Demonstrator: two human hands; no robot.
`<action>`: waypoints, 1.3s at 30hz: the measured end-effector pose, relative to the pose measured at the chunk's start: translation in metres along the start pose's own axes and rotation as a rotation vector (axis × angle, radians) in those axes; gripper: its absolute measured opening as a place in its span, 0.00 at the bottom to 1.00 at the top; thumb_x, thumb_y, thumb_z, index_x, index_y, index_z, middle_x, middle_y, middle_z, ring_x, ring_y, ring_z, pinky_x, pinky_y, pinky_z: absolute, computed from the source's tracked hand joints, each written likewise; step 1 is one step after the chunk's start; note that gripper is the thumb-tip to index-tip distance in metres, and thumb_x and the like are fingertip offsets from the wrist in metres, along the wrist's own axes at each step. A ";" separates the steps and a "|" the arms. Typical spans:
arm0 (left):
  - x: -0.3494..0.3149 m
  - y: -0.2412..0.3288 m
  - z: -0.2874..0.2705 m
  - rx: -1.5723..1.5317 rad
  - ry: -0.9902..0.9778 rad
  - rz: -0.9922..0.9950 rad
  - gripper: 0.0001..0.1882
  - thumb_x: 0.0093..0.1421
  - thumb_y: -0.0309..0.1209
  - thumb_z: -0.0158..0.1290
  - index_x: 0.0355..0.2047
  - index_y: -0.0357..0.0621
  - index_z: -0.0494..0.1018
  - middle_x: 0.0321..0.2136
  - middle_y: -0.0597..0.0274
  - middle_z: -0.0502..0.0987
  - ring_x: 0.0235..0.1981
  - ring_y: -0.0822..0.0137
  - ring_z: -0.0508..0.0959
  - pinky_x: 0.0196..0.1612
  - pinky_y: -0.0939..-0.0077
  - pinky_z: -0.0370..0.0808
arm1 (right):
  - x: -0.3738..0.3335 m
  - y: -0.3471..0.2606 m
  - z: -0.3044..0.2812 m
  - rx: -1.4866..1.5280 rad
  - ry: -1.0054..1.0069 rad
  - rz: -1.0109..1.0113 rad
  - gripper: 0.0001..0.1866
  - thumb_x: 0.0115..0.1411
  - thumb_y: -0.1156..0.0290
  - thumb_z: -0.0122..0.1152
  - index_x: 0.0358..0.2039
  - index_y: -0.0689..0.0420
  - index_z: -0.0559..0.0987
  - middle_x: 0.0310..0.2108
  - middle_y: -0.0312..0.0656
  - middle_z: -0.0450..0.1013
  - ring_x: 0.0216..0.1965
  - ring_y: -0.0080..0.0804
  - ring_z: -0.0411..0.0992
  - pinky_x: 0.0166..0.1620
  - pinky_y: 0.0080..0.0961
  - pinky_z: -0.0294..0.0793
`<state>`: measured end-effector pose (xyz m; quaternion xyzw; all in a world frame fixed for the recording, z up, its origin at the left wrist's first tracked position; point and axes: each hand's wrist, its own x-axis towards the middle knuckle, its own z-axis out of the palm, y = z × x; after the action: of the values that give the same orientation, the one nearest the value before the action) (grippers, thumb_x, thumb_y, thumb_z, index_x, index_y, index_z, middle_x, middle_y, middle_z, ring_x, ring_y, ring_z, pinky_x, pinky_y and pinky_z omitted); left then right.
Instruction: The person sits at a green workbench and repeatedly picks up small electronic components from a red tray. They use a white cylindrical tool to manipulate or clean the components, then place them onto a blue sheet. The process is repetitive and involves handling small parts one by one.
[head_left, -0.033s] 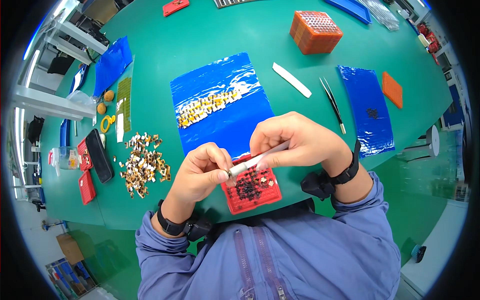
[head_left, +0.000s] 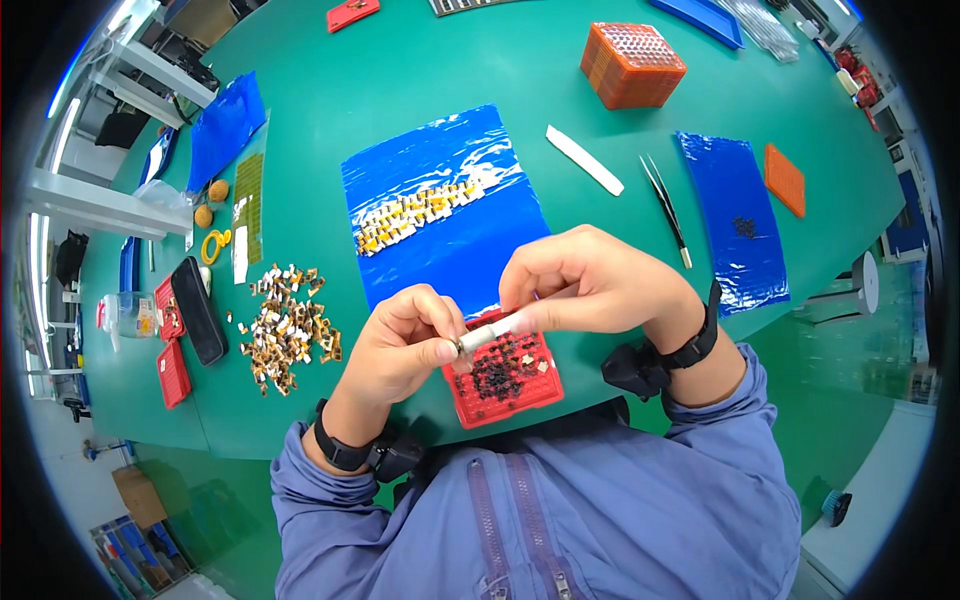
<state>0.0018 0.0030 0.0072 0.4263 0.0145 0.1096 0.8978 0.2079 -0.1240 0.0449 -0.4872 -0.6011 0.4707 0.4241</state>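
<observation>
Over the red tray (head_left: 545, 388) my right hand (head_left: 590, 285) pinches a slim white pen-like stick (head_left: 485, 335), tilted with its lower end toward my left hand. My left hand (head_left: 405, 345) is closed, thumb and index finger pressed together on a tiny dark piece at that end; its kind is too small to tell. The stick's rear part is hidden behind my right hand. Loose small black parts (head_left: 495, 380) lie in the tray below. Beyond my hands, rows of small white-and-gold pieces (head_left: 415, 215) sit on a blue sheet (head_left: 430, 275).
A pile of similar pieces (head_left: 290, 330) lies at left, beside a black case (head_left: 198, 312). Tweezers (head_left: 665, 210) and a white flat strip (head_left: 583, 160) lie at right. Farther right is another blue sheet (head_left: 745, 270); an orange stack of trays (head_left: 632, 80) stands at the back.
My right thumb and fingers have shifted on the white stick, and its rear part, visible before, is now covered. My left hand looks unmoved.
</observation>
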 end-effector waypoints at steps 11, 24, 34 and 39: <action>-0.001 0.000 -0.001 0.025 0.011 0.017 0.06 0.56 0.22 0.54 0.30 0.40 0.67 0.27 0.59 0.72 0.29 0.70 0.75 0.34 0.77 0.74 | 0.001 0.003 0.004 0.014 0.028 -0.030 0.06 0.56 0.71 0.61 0.31 0.61 0.77 0.17 0.32 0.69 0.17 0.16 0.61 0.21 0.17 0.58; -0.001 -0.002 0.000 0.053 0.001 0.015 0.06 0.56 0.22 0.54 0.30 0.40 0.67 0.27 0.61 0.72 0.30 0.70 0.75 0.35 0.77 0.73 | 0.000 -0.002 0.002 0.049 0.003 0.008 0.08 0.57 0.70 0.60 0.32 0.61 0.77 0.14 0.32 0.67 0.13 0.14 0.60 0.18 0.14 0.57; -0.002 -0.004 0.000 0.069 -0.006 0.029 0.06 0.56 0.21 0.54 0.30 0.40 0.67 0.27 0.60 0.72 0.30 0.70 0.76 0.35 0.78 0.73 | -0.002 -0.008 0.002 -0.014 -0.028 0.070 0.06 0.55 0.72 0.62 0.30 0.62 0.78 0.17 0.36 0.72 0.16 0.14 0.65 0.20 0.14 0.61; -0.001 -0.004 0.002 0.103 -0.048 -0.031 0.06 0.57 0.22 0.54 0.29 0.40 0.67 0.26 0.59 0.73 0.29 0.69 0.76 0.33 0.77 0.75 | -0.004 0.003 -0.005 -0.042 -0.030 -0.016 0.09 0.51 0.67 0.65 0.29 0.58 0.79 0.19 0.33 0.72 0.20 0.16 0.67 0.24 0.15 0.64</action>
<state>0.0015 -0.0007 0.0051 0.4741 0.0051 0.0845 0.8764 0.2138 -0.1269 0.0431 -0.4839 -0.6209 0.4618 0.4087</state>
